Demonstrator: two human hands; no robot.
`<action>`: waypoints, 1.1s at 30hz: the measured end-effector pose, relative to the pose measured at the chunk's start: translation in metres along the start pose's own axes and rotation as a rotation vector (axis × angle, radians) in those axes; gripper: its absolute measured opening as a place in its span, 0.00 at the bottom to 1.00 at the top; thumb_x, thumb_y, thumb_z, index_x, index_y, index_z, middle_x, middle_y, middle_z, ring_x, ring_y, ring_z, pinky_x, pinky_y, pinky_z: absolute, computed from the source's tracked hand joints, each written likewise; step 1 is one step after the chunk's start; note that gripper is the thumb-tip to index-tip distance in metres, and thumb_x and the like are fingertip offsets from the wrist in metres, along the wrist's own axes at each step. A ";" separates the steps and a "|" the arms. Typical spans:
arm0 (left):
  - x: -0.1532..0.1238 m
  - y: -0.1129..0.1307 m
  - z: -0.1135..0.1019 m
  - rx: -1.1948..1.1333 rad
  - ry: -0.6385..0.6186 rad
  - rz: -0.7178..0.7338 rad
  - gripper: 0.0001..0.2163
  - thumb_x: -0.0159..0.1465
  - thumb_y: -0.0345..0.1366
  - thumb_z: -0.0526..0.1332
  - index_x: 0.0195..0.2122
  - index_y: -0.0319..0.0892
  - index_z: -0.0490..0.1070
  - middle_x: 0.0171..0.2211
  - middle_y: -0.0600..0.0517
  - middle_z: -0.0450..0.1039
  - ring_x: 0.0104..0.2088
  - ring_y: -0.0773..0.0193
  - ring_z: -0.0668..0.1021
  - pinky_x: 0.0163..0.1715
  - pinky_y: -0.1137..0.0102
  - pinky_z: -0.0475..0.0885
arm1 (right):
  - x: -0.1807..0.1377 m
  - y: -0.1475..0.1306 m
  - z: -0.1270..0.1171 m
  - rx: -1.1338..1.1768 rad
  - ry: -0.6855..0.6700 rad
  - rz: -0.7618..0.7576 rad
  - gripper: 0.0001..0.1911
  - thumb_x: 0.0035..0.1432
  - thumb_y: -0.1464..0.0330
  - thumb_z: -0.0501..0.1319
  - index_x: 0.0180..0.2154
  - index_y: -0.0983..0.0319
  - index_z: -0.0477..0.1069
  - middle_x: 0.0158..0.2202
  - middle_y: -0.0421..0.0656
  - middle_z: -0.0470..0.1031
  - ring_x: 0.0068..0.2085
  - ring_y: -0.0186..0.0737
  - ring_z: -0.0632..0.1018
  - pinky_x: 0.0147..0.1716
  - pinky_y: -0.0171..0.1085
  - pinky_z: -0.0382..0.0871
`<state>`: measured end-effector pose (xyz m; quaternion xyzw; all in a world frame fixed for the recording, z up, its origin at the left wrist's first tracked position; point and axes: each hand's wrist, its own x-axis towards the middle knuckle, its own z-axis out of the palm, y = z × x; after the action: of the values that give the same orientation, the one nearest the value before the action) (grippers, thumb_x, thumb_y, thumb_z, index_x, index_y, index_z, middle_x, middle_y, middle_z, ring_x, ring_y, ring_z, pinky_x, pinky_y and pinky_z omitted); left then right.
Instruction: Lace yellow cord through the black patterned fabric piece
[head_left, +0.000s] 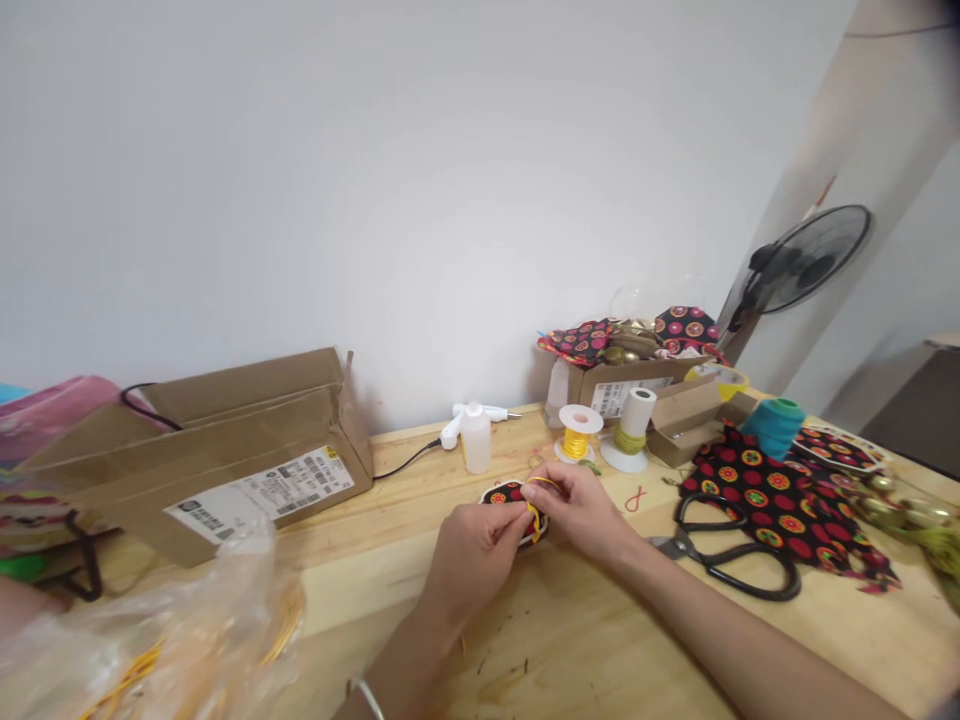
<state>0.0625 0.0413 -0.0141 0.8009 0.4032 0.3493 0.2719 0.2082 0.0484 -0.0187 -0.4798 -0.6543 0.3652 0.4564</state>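
Above the middle of the wooden table, both my hands meet at a small dark patterned fabric piece [504, 493] with a white edge. My left hand [480, 555] pinches a yellow cord [535, 522] against its front, thumb and fingers pressed together. From the other side my right hand [576, 512] is closed with a strand of the same cord between thumb and forefinger. Fingers cover much of the fabric piece, so how the cord is fastened is hidden. Black-handled scissors [726, 550] lie right of my right forearm, on the edge of a patterned cloth.
Behind my hands stand a white bottle [475, 440], a spool of yellow cord [577, 440] and a white spool [636, 425]. Left are a cardboard box [247, 470] and a plastic bag [217, 620] with yellow cords. Patterned cloth [780, 500] and a teal thread cone [776, 425] lie right.
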 end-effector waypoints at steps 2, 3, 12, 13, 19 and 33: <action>0.000 0.000 -0.001 0.056 -0.007 0.020 0.15 0.57 0.35 0.50 0.19 0.41 0.72 0.14 0.57 0.63 0.16 0.71 0.62 0.18 0.77 0.54 | 0.000 0.001 0.000 0.029 -0.013 0.013 0.13 0.48 0.62 0.56 0.21 0.65 0.64 0.16 0.34 0.56 0.19 0.27 0.57 0.17 0.28 0.50; 0.000 0.000 -0.002 0.071 -0.007 0.022 0.14 0.57 0.35 0.50 0.20 0.41 0.72 0.14 0.56 0.63 0.16 0.70 0.62 0.18 0.77 0.54 | 0.001 0.001 0.000 0.051 -0.023 0.024 0.13 0.47 0.62 0.56 0.21 0.65 0.64 0.16 0.34 0.57 0.19 0.27 0.57 0.17 0.28 0.50; -0.001 -0.003 -0.001 -0.011 0.126 -0.101 0.13 0.54 0.37 0.52 0.21 0.41 0.74 0.15 0.54 0.69 0.17 0.68 0.66 0.17 0.77 0.57 | 0.003 -0.008 -0.009 0.458 -0.056 0.229 0.14 0.47 0.63 0.56 0.18 0.66 0.64 0.11 0.29 0.46 0.14 0.23 0.47 0.12 0.27 0.38; -0.001 -0.003 -0.001 -0.030 0.135 -0.109 0.13 0.54 0.37 0.53 0.21 0.41 0.74 0.16 0.54 0.70 0.18 0.68 0.67 0.18 0.77 0.57 | 0.002 -0.009 -0.010 0.526 -0.085 0.275 0.12 0.48 0.65 0.55 0.20 0.67 0.66 0.10 0.29 0.45 0.13 0.23 0.45 0.12 0.28 0.36; 0.000 -0.001 -0.002 -0.144 0.087 -0.119 0.13 0.56 0.36 0.51 0.24 0.40 0.74 0.21 0.53 0.72 0.23 0.66 0.71 0.23 0.76 0.62 | -0.002 -0.012 -0.006 0.643 -0.227 0.342 0.15 0.45 0.75 0.50 0.36 0.66 0.69 0.08 0.30 0.53 0.10 0.23 0.51 0.10 0.26 0.41; 0.003 0.000 0.004 -0.497 0.101 -0.220 0.12 0.56 0.35 0.53 0.22 0.36 0.72 0.18 0.54 0.69 0.21 0.68 0.69 0.21 0.77 0.62 | -0.006 -0.006 0.003 -0.480 -0.058 -0.207 0.12 0.48 0.71 0.53 0.37 0.57 0.68 0.15 0.34 0.65 0.17 0.29 0.64 0.19 0.28 0.53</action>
<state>0.0670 0.0434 -0.0159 0.6426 0.4028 0.4454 0.4758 0.2047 0.0405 -0.0155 -0.4942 -0.7805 0.1648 0.3456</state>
